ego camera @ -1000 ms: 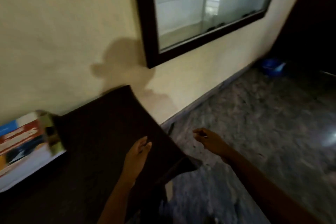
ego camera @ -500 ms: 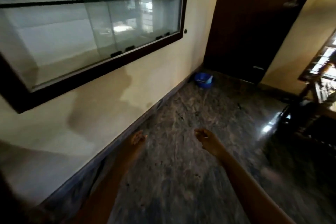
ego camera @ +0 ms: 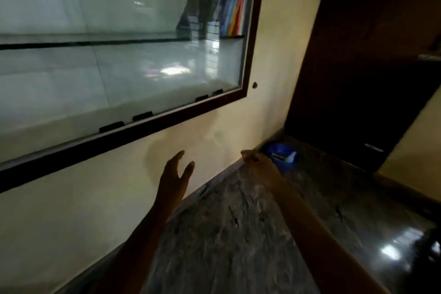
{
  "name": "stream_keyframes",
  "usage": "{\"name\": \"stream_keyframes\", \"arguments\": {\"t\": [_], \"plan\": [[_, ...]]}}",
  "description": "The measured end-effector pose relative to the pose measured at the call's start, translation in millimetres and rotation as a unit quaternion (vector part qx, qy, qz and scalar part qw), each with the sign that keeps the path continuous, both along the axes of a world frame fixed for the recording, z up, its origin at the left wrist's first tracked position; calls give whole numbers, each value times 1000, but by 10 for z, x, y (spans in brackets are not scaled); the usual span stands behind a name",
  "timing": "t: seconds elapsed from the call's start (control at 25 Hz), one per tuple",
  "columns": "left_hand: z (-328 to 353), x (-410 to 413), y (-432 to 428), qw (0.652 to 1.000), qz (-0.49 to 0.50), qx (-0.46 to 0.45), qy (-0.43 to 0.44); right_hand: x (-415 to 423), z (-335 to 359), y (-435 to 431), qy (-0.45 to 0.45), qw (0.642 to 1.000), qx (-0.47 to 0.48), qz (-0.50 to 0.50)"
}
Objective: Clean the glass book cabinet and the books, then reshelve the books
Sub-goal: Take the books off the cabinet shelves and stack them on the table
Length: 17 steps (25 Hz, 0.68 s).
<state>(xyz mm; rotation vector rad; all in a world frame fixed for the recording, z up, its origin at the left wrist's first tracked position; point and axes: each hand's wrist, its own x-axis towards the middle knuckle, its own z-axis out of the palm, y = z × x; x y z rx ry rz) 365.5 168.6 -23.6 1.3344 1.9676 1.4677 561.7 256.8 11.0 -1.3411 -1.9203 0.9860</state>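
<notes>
Reaching out over the stone floor [ego camera: 238, 234], both forearms stretch ahead. The left grip [ego camera: 175, 174] is released: fingers straight, thumb splayed, nothing in it, outlined against the bare wall [ego camera: 71, 210]. The right grip [ego camera: 260, 167] hangs near it, back of the hand up, fingers seemingly curled under. Whether anything small sits in them I cannot tell, as it's too blurred.

Above both, clear of either grip, runs the dark frame of the glass book cabinet [ego camera: 167, 120], with small black pulls [ego camera: 111, 126] along its lower rail. The lower shelf looks bare. The books [ego camera: 235, 7] lean at the far right end of the upper shelf, behind the glass, high above the right grip and well apart from it.

My read is that closing in on the cabinet is the step in hand. To do it well, take a pull and slide the pane gently rather than pushing on the middle of the glass.

Just beyond the right grip a blue basin [ego camera: 278, 150] sits on the floor, by the dark door [ego camera: 358, 67].
</notes>
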Motion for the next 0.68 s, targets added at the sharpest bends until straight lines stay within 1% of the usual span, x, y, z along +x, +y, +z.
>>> {"name": "stream_keyframes", "arguments": {"t": [0.08,0.16,0.24,0.32,0.4,0.48,0.52,0.6,0.64,0.68], "plan": [[110,-113,376,996,77,31,26,-275,97,531,19,998,42,36],[177,-344,644,983,165,62,46,-685,174,996,16,988,95,117],[262,-659,796,967,236,91,34,-1107,275,1362,40,971,142,190],[309,-960,892,941,315,122,2,-1641,422,1699,59,939,194,279],[364,-1205,965,910,380,164,-17,-2174,576,1938,43,898,239,366],[416,-1472,1022,880,430,198,-32,-2694,684,2097,26,847,286,448],[436,-1621,1053,865,451,216,-39,-2936,730,2142,10,808,333,485],[457,-1946,1110,831,481,264,-85,-3346,864,2166,-5,724,452,522],[456,-2147,1142,809,498,287,-119,-3584,942,2142,5,678,514,526],[434,-2384,1171,788,511,308,-153,-3823,1021,2084,18,621,581,526]]}}
